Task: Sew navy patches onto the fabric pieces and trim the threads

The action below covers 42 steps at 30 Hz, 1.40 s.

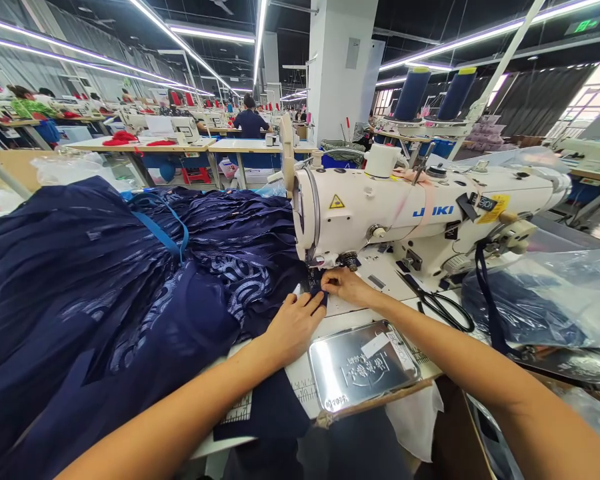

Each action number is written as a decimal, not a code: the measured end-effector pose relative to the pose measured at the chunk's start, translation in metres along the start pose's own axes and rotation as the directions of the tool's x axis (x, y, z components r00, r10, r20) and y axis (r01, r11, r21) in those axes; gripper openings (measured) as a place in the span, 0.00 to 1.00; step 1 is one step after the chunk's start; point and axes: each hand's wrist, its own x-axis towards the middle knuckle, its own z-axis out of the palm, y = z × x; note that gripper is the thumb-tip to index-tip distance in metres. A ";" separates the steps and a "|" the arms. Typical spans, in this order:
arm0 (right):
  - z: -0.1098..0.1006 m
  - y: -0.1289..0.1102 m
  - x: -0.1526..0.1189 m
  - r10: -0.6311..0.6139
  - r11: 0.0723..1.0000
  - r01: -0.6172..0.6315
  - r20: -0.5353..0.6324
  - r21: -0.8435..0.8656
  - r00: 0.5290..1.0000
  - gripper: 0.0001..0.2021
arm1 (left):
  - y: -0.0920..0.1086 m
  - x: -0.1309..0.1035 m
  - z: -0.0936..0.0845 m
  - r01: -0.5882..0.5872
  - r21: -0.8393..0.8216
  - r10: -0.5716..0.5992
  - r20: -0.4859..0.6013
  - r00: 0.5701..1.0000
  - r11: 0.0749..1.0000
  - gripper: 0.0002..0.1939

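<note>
A white sewing machine [350,220] stands in front of me, its presser foot area partly hidden by my fingers. My left hand [295,327] lies flat with fingers stretched over navy fabric [265,310] just in front of the needle area. Close beside those fingertips, my right hand [349,288] pinches the edge of the same fabric. The fabric belongs to a large heap of navy lace-trimmed garments [80,267] on the left. A blue strap [157,233] loops over the heap.
Black scissors [437,300] lie right of the machine's needle end. A shiny metal tin lid [340,380] sits at the table's front edge. Plastic-wrapped navy cloth [535,307] is at the right. Two navy thread cones [413,93] rise behind the machine. Other people work at tables farther back.
</note>
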 end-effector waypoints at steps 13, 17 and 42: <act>0.001 -0.002 -0.024 -0.546 0.689 0.494 0.068 -0.531 0.835 0.10 | -0.009 0.000 -0.004 0.012 -0.084 -0.011 0.012 1.000 0.996 0.12; -0.003 -0.001 -0.026 -0.527 0.608 0.495 0.151 -0.621 0.837 0.11 | -0.016 -0.001 -0.006 0.000 -0.157 -0.005 -0.033 0.999 0.988 0.10; -0.010 0.007 -0.011 -0.367 0.628 0.412 0.215 -0.661 0.905 0.19 | -0.009 0.018 0.010 0.121 -0.066 -0.127 -0.094 0.987 0.990 0.10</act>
